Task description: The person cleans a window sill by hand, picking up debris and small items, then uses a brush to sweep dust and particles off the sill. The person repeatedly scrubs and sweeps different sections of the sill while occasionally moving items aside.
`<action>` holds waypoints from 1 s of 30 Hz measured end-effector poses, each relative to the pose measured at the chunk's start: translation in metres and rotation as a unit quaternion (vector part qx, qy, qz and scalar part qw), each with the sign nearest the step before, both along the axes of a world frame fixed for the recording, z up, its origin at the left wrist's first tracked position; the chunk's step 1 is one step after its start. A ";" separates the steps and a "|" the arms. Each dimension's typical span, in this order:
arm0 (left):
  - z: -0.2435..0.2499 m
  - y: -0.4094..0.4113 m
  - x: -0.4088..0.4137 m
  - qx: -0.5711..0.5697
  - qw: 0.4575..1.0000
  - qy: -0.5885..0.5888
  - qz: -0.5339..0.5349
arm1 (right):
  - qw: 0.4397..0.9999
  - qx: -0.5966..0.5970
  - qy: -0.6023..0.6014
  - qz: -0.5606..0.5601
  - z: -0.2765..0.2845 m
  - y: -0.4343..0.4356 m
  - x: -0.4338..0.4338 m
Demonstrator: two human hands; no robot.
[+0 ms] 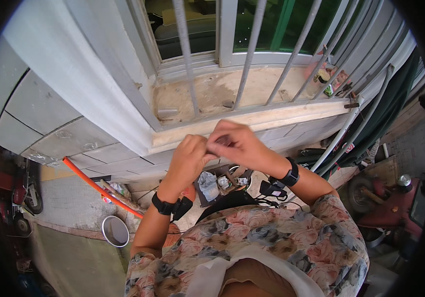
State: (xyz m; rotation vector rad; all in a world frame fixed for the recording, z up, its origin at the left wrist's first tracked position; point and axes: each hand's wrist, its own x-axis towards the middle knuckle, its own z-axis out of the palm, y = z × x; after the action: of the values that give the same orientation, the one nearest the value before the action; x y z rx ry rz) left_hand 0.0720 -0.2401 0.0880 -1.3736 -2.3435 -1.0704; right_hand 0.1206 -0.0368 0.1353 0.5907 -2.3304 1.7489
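Observation:
Before the barred window, my left hand (190, 157) and my right hand (236, 144) meet, fingertips close together. A small dark thing (224, 140) shows between the curled fingers of my right hand; blur hides what it is. The fingers of my left hand are bent, and what they may hold is hidden. Both hands are raised just in front of the stone window sill (251, 125). Below them, a dark tray (204, 200) holds a crumpled grey plastic bag (208, 185) and small wrapped items.
Metal bars (251, 55) rise from the sill, with a glass jar (314, 87) behind them. An orange pipe (101, 187) slants at the left above a round metal basin (116, 231). White pipes (336, 135) and dark green cloth (383, 118) stand right, near a red vehicle (390, 208).

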 end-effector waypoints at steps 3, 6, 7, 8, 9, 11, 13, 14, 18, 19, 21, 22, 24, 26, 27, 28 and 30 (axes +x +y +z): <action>-0.021 -0.018 -0.023 0.039 0.993 -0.009 0.110 | 0.983 0.065 0.068 -0.156 0.009 0.001 -0.010; -0.039 -0.023 -0.053 0.026 0.977 0.079 0.198 | 0.945 0.111 0.134 -0.278 0.007 0.000 -0.046; -0.041 -0.021 -0.063 0.008 0.974 0.105 0.199 | 0.934 0.113 0.150 -0.306 -0.003 0.000 -0.062; -0.041 -0.016 -0.074 -0.006 0.972 0.131 0.197 | 0.927 0.126 0.151 -0.320 -0.011 0.002 -0.077; -0.042 -0.011 -0.084 -0.021 0.967 0.157 0.198 | 0.920 0.139 0.153 -0.333 -0.023 0.004 -0.094; -0.058 0.001 -0.104 -0.068 0.953 0.186 0.229 | 0.898 0.186 0.151 -0.368 -0.044 0.005 -0.124; -0.062 0.009 -0.111 -0.115 0.944 0.168 0.262 | 0.864 0.252 0.146 -0.411 -0.060 0.004 -0.151; -0.063 0.015 -0.111 -0.137 0.942 0.134 0.276 | 0.846 0.265 0.146 -0.440 -0.066 0.002 -0.164; -0.057 0.025 -0.115 -0.217 0.930 0.062 0.291 | 0.799 0.354 0.073 -0.481 -0.090 0.032 -0.203; -0.061 0.025 -0.120 -0.221 0.927 0.063 0.296 | 0.807 0.333 0.071 -0.483 -0.086 0.032 -0.207; -0.072 0.026 -0.129 -0.228 0.923 0.064 0.305 | 0.828 0.295 0.060 -0.474 -0.075 0.028 -0.208; -0.072 0.026 -0.131 -0.234 0.919 0.074 0.309 | 0.841 0.277 0.050 -0.463 -0.066 0.023 -0.204; -0.068 0.025 -0.131 -0.246 0.913 0.097 0.312 | 0.883 0.223 0.039 -0.411 -0.066 0.021 -0.199; -0.057 0.028 -0.130 -0.269 0.908 0.068 0.315 | 0.934 0.149 0.036 -0.324 -0.072 0.023 -0.192; -0.052 0.028 -0.131 -0.282 0.903 0.057 0.319 | 0.952 0.079 0.012 -0.295 -0.072 0.023 -0.192; -0.050 0.027 -0.131 -0.271 0.907 0.058 0.318 | 0.964 0.009 -0.011 -0.264 -0.070 0.022 -0.191; -0.050 0.025 -0.132 -0.251 0.912 0.058 0.320 | 0.953 0.027 0.014 -0.301 -0.065 0.019 -0.187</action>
State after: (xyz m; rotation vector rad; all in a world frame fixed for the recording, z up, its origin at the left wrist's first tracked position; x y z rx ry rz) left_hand -0.0596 -0.2147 0.0383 -0.6339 -2.7690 -0.2017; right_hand -0.0668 -0.0180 0.0707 -0.0980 -2.2160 1.3785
